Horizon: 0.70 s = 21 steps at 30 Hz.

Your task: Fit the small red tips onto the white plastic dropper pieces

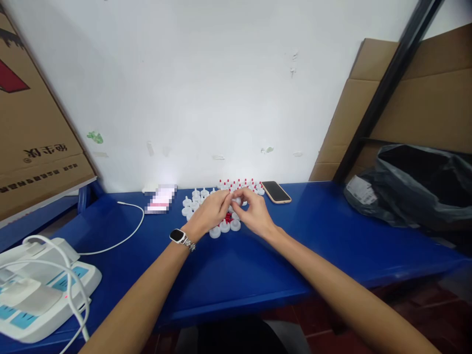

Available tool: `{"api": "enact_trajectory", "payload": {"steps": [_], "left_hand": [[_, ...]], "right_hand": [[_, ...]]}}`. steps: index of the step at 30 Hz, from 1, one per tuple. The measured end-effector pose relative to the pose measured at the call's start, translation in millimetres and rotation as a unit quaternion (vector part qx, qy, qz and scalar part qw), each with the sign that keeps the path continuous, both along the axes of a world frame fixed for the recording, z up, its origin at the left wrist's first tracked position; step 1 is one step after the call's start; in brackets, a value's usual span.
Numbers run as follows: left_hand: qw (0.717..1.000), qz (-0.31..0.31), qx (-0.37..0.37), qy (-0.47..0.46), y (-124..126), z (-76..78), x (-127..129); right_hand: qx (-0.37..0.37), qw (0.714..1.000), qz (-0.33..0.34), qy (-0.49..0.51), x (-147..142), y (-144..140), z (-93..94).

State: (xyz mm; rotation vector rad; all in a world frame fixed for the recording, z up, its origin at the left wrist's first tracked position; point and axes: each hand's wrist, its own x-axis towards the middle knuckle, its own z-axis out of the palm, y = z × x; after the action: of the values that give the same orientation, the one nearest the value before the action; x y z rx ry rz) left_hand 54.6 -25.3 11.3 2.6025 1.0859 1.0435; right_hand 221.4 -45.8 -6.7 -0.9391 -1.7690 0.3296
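"How are your arms set?"
"Both slant inward over the blue desk. My left hand shows its back, wrist bent a little, fingers pointing at the other hand. My right hand curls thumb and forefinger into a ring. The fingertips meet in front of me."

"Holding anything?"
"My right thumb and forefinger pinch a small white piece, right between my two hands. Whether my left fingers grip it too, I can't tell; the back of that hand covers them."

"What else is hard to see?"
"The red tips lie in a heap below my fingers, partly covered. My left hand also blocks some of the white nozzle caps, and both hands cut into the red-tipped caps behind, near the phone. The piece's exact shape is too small to make out."
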Motion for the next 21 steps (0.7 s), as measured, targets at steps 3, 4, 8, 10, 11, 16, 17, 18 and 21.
{"api": "enact_trajectory", "payload": {"steps": [3, 4, 8, 10, 11, 16, 17, 18, 21], "left_hand": [[0.984, 0.089, -0.030, -0.150, 2.4, 5.6, -12.7], [0.977, 0.110, -0.033, -0.178, 3.8, 6.7, -19.2], [0.996, 0.063, -0.050, -0.049, 8.9, 0.1, -38.2], [0.999, 0.025, -0.033, 0.013, 9.1, -6.8, -38.3], [0.999, 0.012, -0.029, 0.036, 8.6, -9.9, -36.6], [0.996, 0.008, -0.044, 0.079, 5.3, -16.1, -30.0], [0.996, 0.011, -0.046, 0.077, 5.2, -16.1, -30.0], [0.996, 0.012, -0.047, 0.074, 5.3, -16.1, -30.2], [0.996, 0.016, -0.051, 0.066, 5.5, -15.6, -30.3]], "right_hand": [[0.003, 0.999, -0.038, 0.008, 8.9, 2.4, -0.3], [-0.004, 0.999, -0.053, 0.013, 11.8, 3.8, -0.6], [-0.059, 0.996, -0.054, 0.033, 17.2, 11.7, -3.3], [-0.086, 0.995, -0.041, 0.028, 18.2, 15.9, -6.0], [-0.096, 0.994, -0.043, 0.021, 19.4, 17.7, -7.5], [-0.104, 0.988, -0.100, -0.058, 33.1, 24.6, -14.7], [-0.109, 0.986, -0.100, -0.074, 35.7, 26.0, -16.3], [-0.118, 0.985, -0.095, -0.088, 37.8, 27.3, -18.1], [-0.158, 0.977, -0.079, -0.119, 40.3, 30.2, -23.5]]}}
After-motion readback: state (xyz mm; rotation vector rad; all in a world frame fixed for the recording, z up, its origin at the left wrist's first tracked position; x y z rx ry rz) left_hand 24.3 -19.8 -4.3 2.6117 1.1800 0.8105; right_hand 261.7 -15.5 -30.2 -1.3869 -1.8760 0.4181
